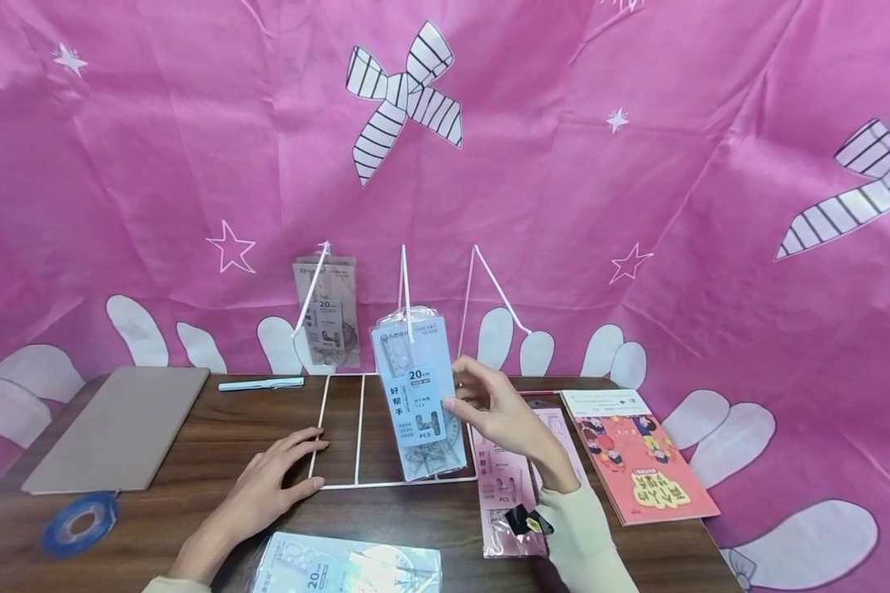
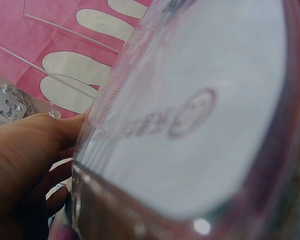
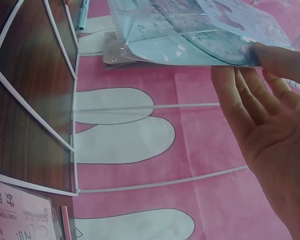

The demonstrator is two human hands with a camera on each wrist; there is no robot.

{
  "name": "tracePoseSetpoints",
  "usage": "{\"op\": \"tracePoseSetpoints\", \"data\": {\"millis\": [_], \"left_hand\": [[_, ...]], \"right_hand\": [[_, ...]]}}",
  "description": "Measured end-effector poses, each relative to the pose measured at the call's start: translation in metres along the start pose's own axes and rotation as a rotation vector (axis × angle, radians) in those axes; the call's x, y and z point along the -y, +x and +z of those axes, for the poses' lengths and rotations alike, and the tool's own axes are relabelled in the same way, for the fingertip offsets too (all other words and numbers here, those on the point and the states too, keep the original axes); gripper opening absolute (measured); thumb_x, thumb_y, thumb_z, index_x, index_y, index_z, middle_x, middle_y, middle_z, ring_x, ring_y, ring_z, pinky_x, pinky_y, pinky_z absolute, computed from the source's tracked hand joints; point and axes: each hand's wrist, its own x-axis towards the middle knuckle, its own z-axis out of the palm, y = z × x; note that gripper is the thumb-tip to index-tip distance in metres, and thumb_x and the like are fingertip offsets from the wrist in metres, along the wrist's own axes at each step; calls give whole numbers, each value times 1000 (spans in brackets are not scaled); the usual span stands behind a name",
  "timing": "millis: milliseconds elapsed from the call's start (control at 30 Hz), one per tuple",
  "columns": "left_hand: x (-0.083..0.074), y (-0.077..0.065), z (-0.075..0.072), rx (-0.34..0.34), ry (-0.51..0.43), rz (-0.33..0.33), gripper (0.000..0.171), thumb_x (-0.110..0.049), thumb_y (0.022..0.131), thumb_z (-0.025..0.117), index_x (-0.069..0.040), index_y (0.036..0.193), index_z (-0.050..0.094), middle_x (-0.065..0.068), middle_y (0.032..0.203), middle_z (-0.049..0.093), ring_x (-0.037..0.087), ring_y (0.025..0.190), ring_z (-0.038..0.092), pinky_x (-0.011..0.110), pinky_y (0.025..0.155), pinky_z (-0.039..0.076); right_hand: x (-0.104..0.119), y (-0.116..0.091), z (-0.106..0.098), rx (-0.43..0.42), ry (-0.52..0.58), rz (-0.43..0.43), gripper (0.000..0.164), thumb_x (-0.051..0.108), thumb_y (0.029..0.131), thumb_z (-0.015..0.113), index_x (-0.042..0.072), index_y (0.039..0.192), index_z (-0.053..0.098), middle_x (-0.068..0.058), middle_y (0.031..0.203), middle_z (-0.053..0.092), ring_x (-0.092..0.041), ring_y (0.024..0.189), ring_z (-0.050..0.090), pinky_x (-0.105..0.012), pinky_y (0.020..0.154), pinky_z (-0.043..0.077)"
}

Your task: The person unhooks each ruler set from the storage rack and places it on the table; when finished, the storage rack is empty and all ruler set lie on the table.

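– Blue pack (image 1: 419, 387), middle of the frame: what has it?

– The right hand (image 1: 493, 403). It pinches the right edge narrowly, thumb on the front, fingers behind.

– On the middle hook (image 1: 402, 280)?

– Its top meets that hook, but I cannot tell whether the hook passes through it. It stands slightly tilted above the white rack (image 1: 358, 436).

– And the left hand (image 1: 274, 473)?

– Left of centre, low, resting on the table (image 1: 222, 436), fingers loosely spread, tips at the rack's left wire.

– What lies around them?

– A grey pack (image 1: 334, 305) hangs at the left hook (image 1: 310, 290), above the left hand. Another pack (image 1: 297, 564) lies along the bottom edge. Just right of the rack is a pink pack (image 1: 498, 486), then a book (image 1: 641, 461). Far left: a notebook (image 1: 119, 428), with tape (image 1: 59, 531) below it and a pen (image 1: 261, 385) to its right.
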Motion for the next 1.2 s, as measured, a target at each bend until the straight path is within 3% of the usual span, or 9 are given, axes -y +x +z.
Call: {"op": "tracePoseSetpoints", "data": {"millis": [267, 500, 900, 1200], "left_hand": [[1, 0, 1, 3, 0, 1, 46, -35, 96, 76, -15, 137, 68, 5, 152, 55, 37, 137, 53, 66, 97, 40], [1, 0, -1, 2, -2, 0, 45, -35, 97, 76, -15, 137, 68, 4, 152, 56, 38, 137, 53, 69, 96, 40], [0, 0, 0, 5, -11, -3, 46, -35, 96, 76, -15, 137, 69, 6, 152, 56, 39, 137, 52, 69, 96, 39], [1, 0, 0, 1, -7, 4, 45, -35, 96, 76, -15, 136, 68, 4, 151, 56, 38, 137, 53, 70, 96, 40]], "right_hand": [[1, -7, -3, 48, -4, -3, 22, 5, 99, 71, 10, 119, 63, -9, 116, 71, -23, 103, 74, -40, 84, 61], [4, -18, -5, 67, -91, -17, 20, 12, 100, 71, 14, 117, 61, -2, 111, 72, -20, 103, 73, -38, 90, 59], [16, -33, -8, 143, -43, -11, 18, 9, 101, 69, 12, 116, 61, -5, 111, 75, -22, 102, 75, -40, 86, 60], [11, -46, -24, 206, -66, -38, 16, 7, 101, 67, 14, 115, 62, -2, 107, 74, -19, 97, 75, -38, 84, 60]]}}
